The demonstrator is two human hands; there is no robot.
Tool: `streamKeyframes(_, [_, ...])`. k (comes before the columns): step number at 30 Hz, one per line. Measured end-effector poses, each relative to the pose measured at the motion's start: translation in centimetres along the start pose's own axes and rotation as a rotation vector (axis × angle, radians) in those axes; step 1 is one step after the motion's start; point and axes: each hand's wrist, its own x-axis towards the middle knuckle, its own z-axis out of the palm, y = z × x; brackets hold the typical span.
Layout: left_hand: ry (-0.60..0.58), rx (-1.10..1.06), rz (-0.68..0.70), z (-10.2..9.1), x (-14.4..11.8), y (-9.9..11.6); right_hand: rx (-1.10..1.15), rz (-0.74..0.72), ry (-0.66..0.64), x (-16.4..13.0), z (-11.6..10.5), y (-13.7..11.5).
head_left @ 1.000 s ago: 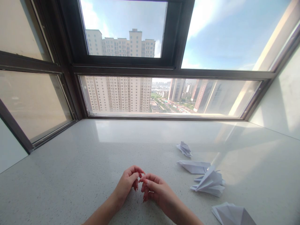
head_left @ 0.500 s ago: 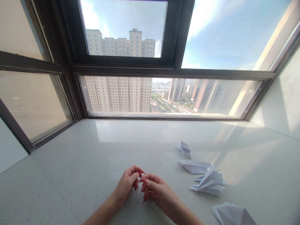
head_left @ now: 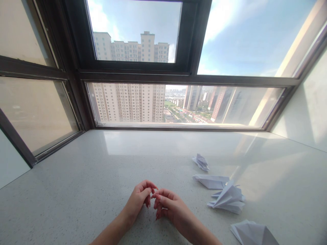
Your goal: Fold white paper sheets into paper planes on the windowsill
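Near the front of the sill [head_left: 63,197], the left hand [head_left: 140,195] and the right hand [head_left: 173,207] are brought close together, fingers loosely curled and fingertips nearly meeting. Whether anything small is gripped cannot be told, as the inner fingers are partly hidden. To the right of the right hand, well apart from it, folded white pieces are laid, from far to near: small paper [head_left: 201,162], long paper [head_left: 212,182], fan paper [head_left: 228,200] and near paper [head_left: 252,233], cut off by the lower edge. Beyond the sill, towers [head_left: 133,102] are framed by the window [head_left: 153,77].
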Motion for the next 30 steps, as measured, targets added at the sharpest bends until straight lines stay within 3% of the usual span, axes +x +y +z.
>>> streamKeyframes(30, [-0.006,0.014,-0.015,0.10,-0.37,0.61,0.010,-0.010,-0.005,0.26,-0.32,0.38])
